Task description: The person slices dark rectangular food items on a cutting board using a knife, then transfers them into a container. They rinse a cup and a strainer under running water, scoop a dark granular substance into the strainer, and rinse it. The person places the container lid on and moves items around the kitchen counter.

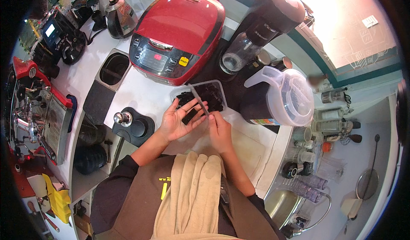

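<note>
My left hand (175,124) is turned palm up with its fingers spread, and a small black jelly-like block (189,116) rests across them. A knife (198,97) with a narrow blade is held in my right hand (220,132); its blade slants up and left over the left fingertips. Just beyond both hands stands a clear plastic container (225,95), holding more black jelly-like pieces (213,94). My left fingers hide part of that container's near side.
Behind the container is a red multicooker (179,25). A lidded plastic pitcher (290,95) and a drink maker (256,31) stand to the right. At left are a tamper (123,118) on a black stand and an espresso machine (48,121). A sink (283,204) lies lower right.
</note>
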